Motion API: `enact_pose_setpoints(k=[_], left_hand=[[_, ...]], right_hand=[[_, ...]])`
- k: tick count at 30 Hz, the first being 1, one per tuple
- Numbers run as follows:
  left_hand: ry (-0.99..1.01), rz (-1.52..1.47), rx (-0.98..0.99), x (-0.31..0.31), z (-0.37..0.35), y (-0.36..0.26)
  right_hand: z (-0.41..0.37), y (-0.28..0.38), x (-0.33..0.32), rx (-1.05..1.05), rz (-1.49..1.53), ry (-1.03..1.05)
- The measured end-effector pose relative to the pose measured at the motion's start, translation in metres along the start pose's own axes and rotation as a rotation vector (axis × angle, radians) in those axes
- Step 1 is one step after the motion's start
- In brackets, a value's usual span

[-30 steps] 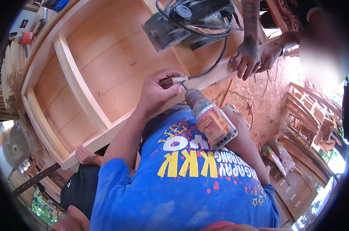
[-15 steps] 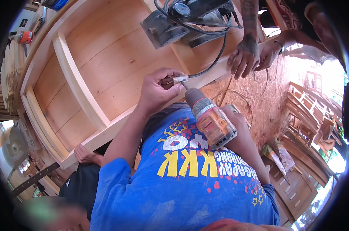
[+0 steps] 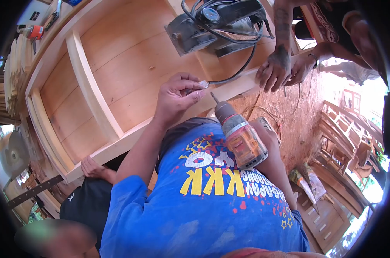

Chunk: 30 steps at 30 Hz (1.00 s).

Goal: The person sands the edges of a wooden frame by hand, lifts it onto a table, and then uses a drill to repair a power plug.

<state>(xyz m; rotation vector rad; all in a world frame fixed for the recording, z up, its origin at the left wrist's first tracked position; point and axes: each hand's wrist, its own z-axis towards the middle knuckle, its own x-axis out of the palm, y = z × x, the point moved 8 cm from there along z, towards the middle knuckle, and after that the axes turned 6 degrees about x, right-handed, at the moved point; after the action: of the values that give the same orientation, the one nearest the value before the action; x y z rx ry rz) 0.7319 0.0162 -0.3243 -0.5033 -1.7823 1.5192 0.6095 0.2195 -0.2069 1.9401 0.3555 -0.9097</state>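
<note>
My left hand (image 3: 177, 96) pinches a small whitish plug (image 3: 203, 84) between thumb and fingers; its details are too small to make out. A black cord (image 3: 229, 78) runs from that plug up to a black corded power tool (image 3: 216, 26). My right hand (image 3: 266, 133) is wrapped round the handle of an orange and grey cordless drill (image 3: 244, 144), mostly hidden behind the drill's body. The drill's thin bit points up and left, a short gap away from the plug.
A pale wooden frame with a panel (image 3: 130, 81) spans the work area, the power tool resting on it. One person's hands (image 3: 274, 71) rest on its right edge; another person's hand (image 3: 94, 167) grips the lower left. Wood pieces (image 3: 348, 135) are stacked at right.
The drill has moved down and right, so its bit is now apart from the plug. My left hand still pinches the plug, its fingers slightly shifted.
</note>
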Motion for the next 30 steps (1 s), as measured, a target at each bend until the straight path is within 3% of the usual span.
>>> enact_pose_setpoints(k=[6,12,19,24,27,30], left_hand=[[-0.014,0.108,-0.063,-0.023,0.002,-0.015],[0.122,0.329,-0.06,-0.032,0.007,-0.009],[0.116,0.333,0.0,-0.034,0.017,-0.001],[0.122,0.418,0.068,-0.035,0.019,0.006],[0.22,0.668,0.014,-0.03,0.017,0.008],[0.217,0.618,-0.033,-0.031,0.014,0.018]], right_hand=[[0.004,-0.007,0.001,0.026,0.029,0.025],[0.019,0.004,0.009,-0.04,-0.086,0.006],[0.039,0.02,0.005,0.051,0.023,-0.056],[0.048,0.037,0.008,0.029,-0.046,0.007],[0.061,0.054,0.012,-0.104,-0.136,0.062],[0.078,0.063,0.018,-0.08,-0.072,0.133]])
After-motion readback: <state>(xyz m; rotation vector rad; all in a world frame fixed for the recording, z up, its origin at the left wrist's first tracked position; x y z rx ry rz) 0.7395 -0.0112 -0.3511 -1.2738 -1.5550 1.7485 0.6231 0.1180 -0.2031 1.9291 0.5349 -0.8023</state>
